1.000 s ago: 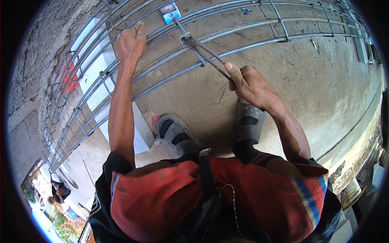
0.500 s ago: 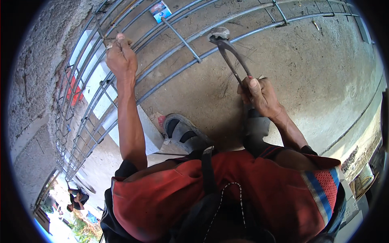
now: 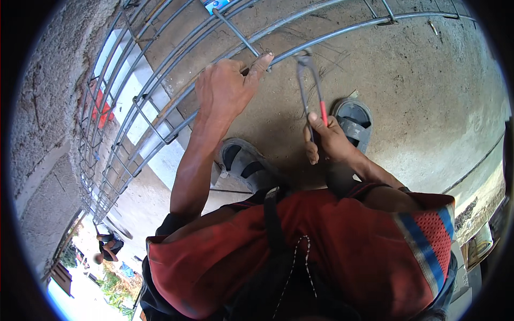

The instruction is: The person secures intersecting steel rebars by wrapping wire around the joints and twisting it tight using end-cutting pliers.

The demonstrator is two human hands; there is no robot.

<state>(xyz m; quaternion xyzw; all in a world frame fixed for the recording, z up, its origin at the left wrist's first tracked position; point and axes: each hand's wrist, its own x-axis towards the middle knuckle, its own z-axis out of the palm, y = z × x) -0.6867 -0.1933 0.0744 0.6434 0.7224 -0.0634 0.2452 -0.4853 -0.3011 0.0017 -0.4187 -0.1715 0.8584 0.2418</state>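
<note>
My left hand lies over the near bars of a rebar cage, its fingers closed round the steel. Its thumb or forefinger reaches the corner where a square stirrup meets the nearest long bar. My right hand grips tie-wire pincers by the handles, one of which has a red sleeve. The handles stand apart, and the blurred jaws point away from me, close to the nearest bar and right of my left hand. Whether wire is in the jaws I cannot tell.
White blocks and a red object lie under the cage at left. A blue-and-white packet sits beyond the bars. Loose thin wires lie on the concrete floor. My sandalled feet stand below; a seated person is at far lower left.
My left hand has moved right and nearer along the cage to the stirrup corner. My right hand has drawn the pincers slightly nearer and turned them more upright. The view has shifted a little.
</note>
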